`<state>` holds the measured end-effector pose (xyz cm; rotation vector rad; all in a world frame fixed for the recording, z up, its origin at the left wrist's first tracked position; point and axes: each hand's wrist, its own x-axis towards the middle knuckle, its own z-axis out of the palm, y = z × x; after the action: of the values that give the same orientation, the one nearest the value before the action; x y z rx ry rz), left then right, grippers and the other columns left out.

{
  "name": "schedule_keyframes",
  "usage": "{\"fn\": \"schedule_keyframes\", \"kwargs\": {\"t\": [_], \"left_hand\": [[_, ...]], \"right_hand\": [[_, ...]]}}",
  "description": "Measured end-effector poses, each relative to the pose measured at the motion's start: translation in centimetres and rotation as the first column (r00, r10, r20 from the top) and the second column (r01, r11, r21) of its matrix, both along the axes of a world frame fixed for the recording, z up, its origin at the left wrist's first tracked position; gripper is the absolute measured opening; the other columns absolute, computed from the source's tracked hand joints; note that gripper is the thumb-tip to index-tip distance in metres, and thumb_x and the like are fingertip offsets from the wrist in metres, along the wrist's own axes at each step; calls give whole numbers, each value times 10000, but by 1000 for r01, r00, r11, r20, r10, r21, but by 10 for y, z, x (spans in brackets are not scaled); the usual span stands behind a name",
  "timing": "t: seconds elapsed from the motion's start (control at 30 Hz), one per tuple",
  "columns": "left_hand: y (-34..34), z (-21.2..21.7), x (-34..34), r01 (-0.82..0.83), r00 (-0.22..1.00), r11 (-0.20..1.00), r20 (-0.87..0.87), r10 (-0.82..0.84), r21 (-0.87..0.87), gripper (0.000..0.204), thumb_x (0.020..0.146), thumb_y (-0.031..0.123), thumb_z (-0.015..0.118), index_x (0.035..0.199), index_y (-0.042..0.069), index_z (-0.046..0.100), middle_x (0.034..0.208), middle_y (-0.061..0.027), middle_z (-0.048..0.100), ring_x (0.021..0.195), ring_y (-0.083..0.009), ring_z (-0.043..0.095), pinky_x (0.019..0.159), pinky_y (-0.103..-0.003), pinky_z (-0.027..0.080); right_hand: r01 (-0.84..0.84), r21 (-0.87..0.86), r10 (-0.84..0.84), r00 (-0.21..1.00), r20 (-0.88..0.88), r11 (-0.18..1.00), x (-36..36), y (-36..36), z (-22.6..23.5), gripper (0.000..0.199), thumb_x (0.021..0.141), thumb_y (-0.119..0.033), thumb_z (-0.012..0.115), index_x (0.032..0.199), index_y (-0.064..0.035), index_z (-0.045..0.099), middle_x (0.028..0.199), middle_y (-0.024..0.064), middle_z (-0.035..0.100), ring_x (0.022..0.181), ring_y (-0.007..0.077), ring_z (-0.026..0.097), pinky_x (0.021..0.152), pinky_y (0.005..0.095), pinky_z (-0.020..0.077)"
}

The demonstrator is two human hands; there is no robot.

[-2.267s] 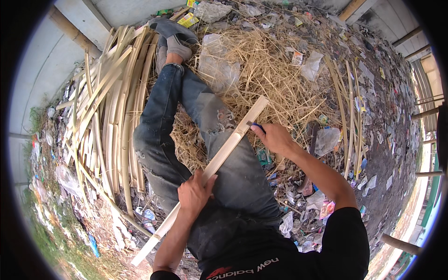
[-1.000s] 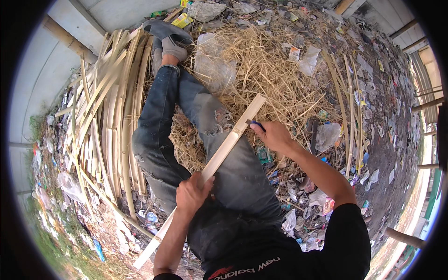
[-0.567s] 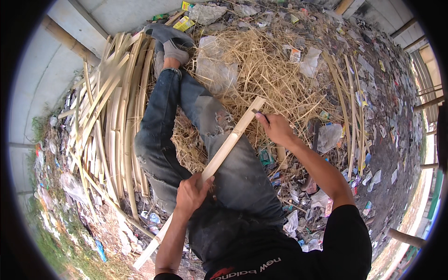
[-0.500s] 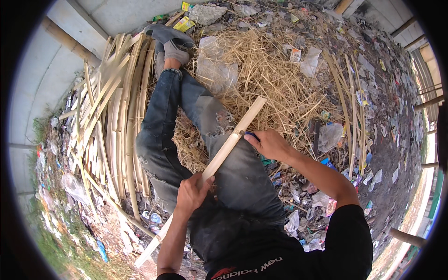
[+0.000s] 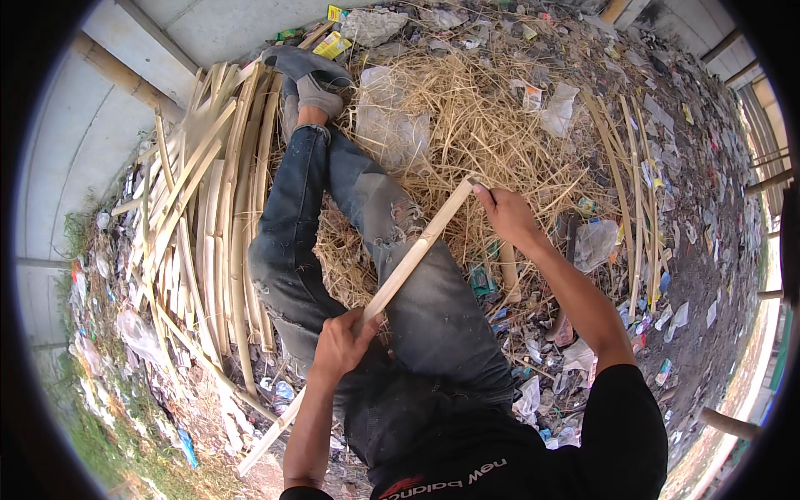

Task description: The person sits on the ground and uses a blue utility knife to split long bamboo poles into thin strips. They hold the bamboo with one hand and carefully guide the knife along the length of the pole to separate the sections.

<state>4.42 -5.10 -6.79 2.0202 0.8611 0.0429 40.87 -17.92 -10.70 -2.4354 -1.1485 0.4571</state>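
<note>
A long pale bamboo strip (image 5: 421,247) lies slantwise over my legs, its near end low on the left and its far end above the straw. My left hand (image 5: 340,343) is closed round the strip over my lap. At the strip's far end, my right hand (image 5: 506,214) is closed on a knife; the dark blade (image 5: 472,181) shows on the strip's tip. The knife's handle is mostly hidden in my fingers now, though the earlier picture shows it as blue.
A large pile of split bamboo strips (image 5: 218,217) lies left of my legs. Straw-like shavings (image 5: 475,125) cover the ground ahead, with a few strips (image 5: 635,200) at the right. Litter is scattered around, and a pale wall (image 5: 79,183) stands at the left.
My right hand has slid the knife forward along the strip, from partway up to its far end. The left hand keeps its hold on the strip in nearly the same place.
</note>
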Motion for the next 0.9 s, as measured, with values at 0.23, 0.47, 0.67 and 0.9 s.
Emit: {"fn": "schedule_keyframes", "kwargs": {"t": [0.23, 0.47, 0.67, 0.9], "left_hand": [[1, -5, -5, 10, 1000, 999, -3, -10, 51, 410, 983, 341, 704, 958, -67, 677, 616, -204, 537, 534, -329, 513, 582, -424, 442], [0, -2, -3, -21, 999, 996, -29, 23, 87, 416, 960, 358, 729, 979, -55, 682, 629, -223, 554, 558, -386, 547, 589, -434, 455], [-2, -4, -3, -13, 1000, 989, -16, 16, 149, 421, 941, 370, 747, 1004, -42, 689, 663, -249, 592, 639, -448, 623, 613, -453, 482], [-4, -4, -5, -22, 997, 984, -65, 34, 178, 430, 922, 375, 773, 1065, -27, 715, 696, -254, 631, 680, -454, 658, 631, -456, 505]], "right_hand": [[58, -16, -59, 996, -63, 998, 10, -7, -8, 718, 1072, -608, 409, 777, -11, 678, 627, 203, 627, 625, 426, 646, 625, 531, 507], [-181, -55, 181, 983, 5, 982, -37, -10, 8, 704, 1075, -588, 425, 786, -2, 686, 655, 218, 647, 657, 433, 657, 647, 526, 528], [-119, -59, 116, 992, -54, 991, -29, -18, 0, 726, 1082, -589, 392, 809, 16, 687, 683, 245, 649, 699, 455, 666, 674, 531, 535], [32, -90, -43, 992, -122, 995, 11, -7, 8, 703, 1070, -591, 433, 821, 7, 705, 674, 265, 639, 680, 471, 650, 658, 540, 521]]}}
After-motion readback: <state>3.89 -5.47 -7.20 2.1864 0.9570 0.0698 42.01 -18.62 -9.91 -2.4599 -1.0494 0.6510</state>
